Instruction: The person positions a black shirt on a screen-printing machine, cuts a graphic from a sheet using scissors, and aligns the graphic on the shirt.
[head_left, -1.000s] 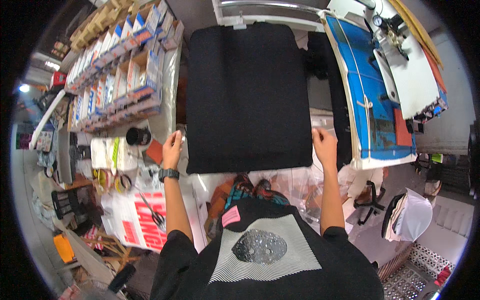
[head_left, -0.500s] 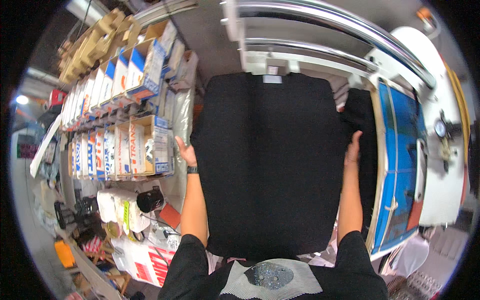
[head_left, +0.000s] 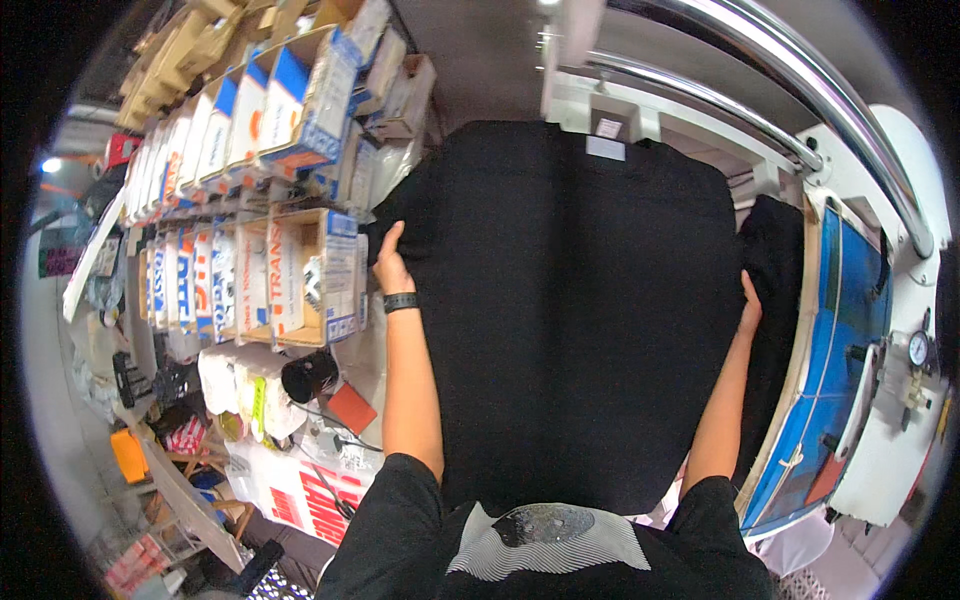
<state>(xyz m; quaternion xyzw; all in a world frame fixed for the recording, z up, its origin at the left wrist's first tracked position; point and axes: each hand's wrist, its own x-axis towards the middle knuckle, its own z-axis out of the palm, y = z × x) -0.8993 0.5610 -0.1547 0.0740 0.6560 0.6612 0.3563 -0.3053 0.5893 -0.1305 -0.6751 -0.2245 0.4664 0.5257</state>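
One left hand (head_left: 394,266), one right hand (head_left: 748,304) beside broad, matte black cloth (head_left: 590,330), grip of fingers (head_left: 396,233) unclear.

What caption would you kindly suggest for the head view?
Left hand and right hand flank a black garment spread between cardboard boxes and a blue panel.

And it's black right across the middle, the big garment (head_left: 585,330) plain all over, with a white label (head_left: 605,149) bright at its top! Off to the right, vivid blue on the panel (head_left: 838,350); to the left, boxes (head_left: 342,280) in white, blue, orange and brown. Down below, another black shirt (head_left: 400,505) wears a print (head_left: 560,565) of fine black-and-white stripes (with a speckled grey patch, no less), and there's a lime-green strip (head_left: 259,405) beside a rust-red square (head_left: 352,408)!
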